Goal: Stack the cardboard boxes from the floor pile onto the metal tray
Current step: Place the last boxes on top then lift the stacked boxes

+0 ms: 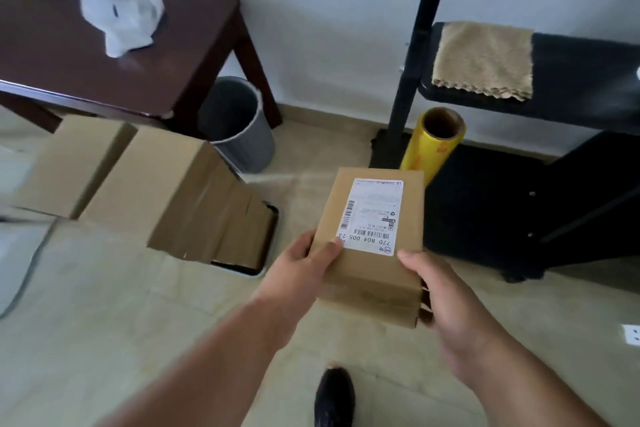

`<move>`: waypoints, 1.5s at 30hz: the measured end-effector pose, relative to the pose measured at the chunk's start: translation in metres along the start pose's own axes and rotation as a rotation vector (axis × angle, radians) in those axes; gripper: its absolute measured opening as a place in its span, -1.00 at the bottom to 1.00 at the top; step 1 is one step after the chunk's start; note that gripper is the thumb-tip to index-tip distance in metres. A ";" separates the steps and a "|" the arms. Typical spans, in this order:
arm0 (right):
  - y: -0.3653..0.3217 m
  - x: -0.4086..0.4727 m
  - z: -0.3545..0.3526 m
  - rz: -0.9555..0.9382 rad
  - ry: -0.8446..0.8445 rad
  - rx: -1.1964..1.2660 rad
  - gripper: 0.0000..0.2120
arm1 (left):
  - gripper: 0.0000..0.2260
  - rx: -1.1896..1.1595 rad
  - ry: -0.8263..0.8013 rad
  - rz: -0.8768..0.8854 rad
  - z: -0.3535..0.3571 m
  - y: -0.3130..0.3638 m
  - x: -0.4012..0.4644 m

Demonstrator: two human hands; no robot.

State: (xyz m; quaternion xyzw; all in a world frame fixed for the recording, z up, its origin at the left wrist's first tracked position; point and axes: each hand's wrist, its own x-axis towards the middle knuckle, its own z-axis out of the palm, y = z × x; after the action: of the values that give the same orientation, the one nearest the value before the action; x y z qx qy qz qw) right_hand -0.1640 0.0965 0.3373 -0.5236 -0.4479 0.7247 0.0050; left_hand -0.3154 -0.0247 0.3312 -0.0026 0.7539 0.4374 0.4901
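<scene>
**Box held in 2 hands, tray off to the left**

Box (375, 236) sits in the air in front of the person, label (370, 215) up, near the yellow roll (433, 146). The left hand (304, 274) grips its near left corner, thumb on top; the right hand (446, 298) clasps the near right end. It looks light and stiff, likely easy to carry by its sides. The tray (270, 243) lies on the floor to the left, well apart, with boxes (180, 198) already stacked on it.

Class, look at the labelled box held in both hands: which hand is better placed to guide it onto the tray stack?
Left hand: the stack on the metal tray lies on its side.
</scene>
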 end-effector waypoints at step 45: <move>-0.088 -0.029 0.385 -0.289 0.126 -0.230 -0.39 | -0.66 -0.067 0.025 0.375 -0.401 0.067 -0.024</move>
State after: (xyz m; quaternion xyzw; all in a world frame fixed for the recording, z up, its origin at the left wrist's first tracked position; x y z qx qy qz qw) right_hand -0.4855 -0.1129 0.4366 -0.4951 -0.5971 0.6264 0.0774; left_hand -0.6273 -0.2586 0.4478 0.1162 0.7323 0.5457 0.3903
